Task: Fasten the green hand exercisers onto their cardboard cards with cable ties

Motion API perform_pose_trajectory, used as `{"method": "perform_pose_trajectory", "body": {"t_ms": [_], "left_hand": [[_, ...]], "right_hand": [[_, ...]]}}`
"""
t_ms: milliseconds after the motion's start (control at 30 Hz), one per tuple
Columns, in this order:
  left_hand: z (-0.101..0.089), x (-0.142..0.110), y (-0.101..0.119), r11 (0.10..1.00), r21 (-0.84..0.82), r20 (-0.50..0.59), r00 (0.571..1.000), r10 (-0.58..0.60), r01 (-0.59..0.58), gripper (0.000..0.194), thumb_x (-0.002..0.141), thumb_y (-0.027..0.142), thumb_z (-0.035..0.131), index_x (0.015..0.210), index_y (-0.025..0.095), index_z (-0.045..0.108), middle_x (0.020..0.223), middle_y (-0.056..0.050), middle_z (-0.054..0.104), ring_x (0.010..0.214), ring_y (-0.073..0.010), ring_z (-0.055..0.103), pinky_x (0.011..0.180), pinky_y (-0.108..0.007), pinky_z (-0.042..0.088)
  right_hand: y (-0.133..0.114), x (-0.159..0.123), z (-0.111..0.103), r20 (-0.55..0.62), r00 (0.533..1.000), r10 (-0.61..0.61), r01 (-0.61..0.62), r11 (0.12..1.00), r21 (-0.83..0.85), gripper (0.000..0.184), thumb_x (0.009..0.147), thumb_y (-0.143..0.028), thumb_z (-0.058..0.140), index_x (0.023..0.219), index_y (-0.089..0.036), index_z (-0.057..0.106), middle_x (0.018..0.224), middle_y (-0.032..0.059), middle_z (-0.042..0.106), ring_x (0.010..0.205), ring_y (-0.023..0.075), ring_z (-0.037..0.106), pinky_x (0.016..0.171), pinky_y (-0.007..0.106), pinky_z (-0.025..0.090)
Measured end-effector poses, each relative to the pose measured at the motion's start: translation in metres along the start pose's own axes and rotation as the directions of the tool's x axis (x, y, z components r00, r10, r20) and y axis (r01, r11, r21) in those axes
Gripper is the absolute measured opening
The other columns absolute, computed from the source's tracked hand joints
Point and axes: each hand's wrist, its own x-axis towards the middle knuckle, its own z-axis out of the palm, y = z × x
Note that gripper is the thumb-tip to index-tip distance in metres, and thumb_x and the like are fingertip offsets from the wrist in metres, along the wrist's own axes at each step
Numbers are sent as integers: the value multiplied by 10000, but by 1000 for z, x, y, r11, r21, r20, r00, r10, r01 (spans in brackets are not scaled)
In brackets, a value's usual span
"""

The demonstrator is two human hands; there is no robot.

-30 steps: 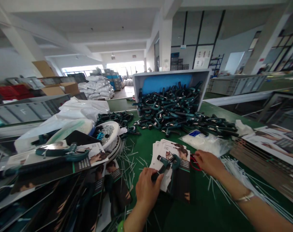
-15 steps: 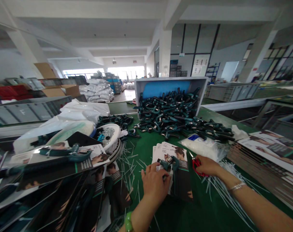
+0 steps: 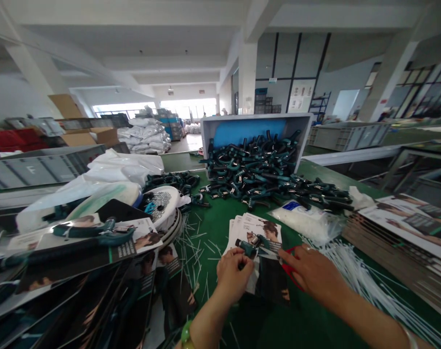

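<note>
Factory floor under a white concrete ceiling runs back past stacked white sacks (image 3: 144, 138) and grey plastic crates (image 3: 35, 169) toward bright windows. Nearer, a green-topped work surface (image 3: 220, 213) carries a grey, blue-lined crate (image 3: 255, 132) tipped toward the person, and a heap of dark teal grip trainers (image 3: 257, 167) spills from its mouth onto the surface, probably so that they lie within easy reach. The left hand (image 3: 235, 274) is closed around one grip trainer (image 3: 246, 248), with the trainer's teal end showing above the fingers, just over a fanned stack of printed cards (image 3: 259, 230). The right hand (image 3: 313, 271) lies nearby, its fingers curled over red-handled scissors (image 3: 289, 268), and the blades are hidden; it seems to hold them low, close to the work. Loose white cable ties (image 3: 354, 276) fan out beside the right forearm and others lie scattered left of the cards, which suggests they are kept close at hand. A clear bag of white ties (image 3: 306, 220) sits just behind the scissors. Stacked printed cards (image 3: 405, 228) line the far right, while a slumped pile of cards and trainers (image 3: 78, 291) sits to the left, apparently set aside from the central working space.
</note>
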Motion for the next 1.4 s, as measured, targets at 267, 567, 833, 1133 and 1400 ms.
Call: {"method": "perform_pose_trajectory", "body": {"t_ms": [267, 567, 833, 1133, 1400], "left_hand": [[-5, -1, 5, 998, -55, 11, 1000, -7, 7, 171, 720, 327, 550, 646, 233, 672, 1042, -7, 608, 1048, -188, 514, 915, -288, 352], [-5, -1, 5, 998, -58, 17, 1000, -12, 13, 145, 713, 321, 573, 645, 243, 674, 1046, 7, 608, 1042, -190, 513, 931, -305, 341], [-4, -2, 3, 997, -79, 12, 1000, -6, 7, 130, 713, 309, 581, 656, 232, 669, 1049, -1, 594, 1050, -184, 505, 942, -304, 334], [-4, 6, -12, 977, -211, -68, 998, 9, -23, 176, 791, 273, 469, 733, 194, 615, 958, -23, 623, 953, -157, 554, 868, -258, 403], [-29, -7, -24, 997, 53, -96, 994, -49, 54, 273, 690, 415, 597, 883, 230, 653, 1063, -47, 592, 1019, -236, 515, 915, -349, 366]], "right_hand": [[-5, 5, 4, -69, 991, -116, 104, 981, -165, 426, 719, -76, 578, 1113, -237, 578, 778, 79, 617, 733, 227, 577, 586, 302, 449], [-6, 6, 21, -149, 976, -158, 132, 977, -170, 466, 742, -44, 522, 1169, -233, 522, 780, 73, 603, 704, 198, 559, 579, 270, 409], [-4, 14, 8, 48, 985, -166, 159, 980, 122, 356, 737, -137, 501, 1080, -199, 573, 780, 68, 661, 704, 190, 591, 596, 252, 402], [1, 16, -13, 307, 942, -136, -43, 858, 512, 185, 814, -318, 461, 878, -242, 618, 787, 39, 680, 731, 190, 620, 644, 258, 405], [-2, 48, -50, 496, 827, -264, -41, 852, 522, 346, 579, -472, 697, 862, -275, 677, 755, 3, 663, 670, 187, 589, 563, 238, 356]]}}
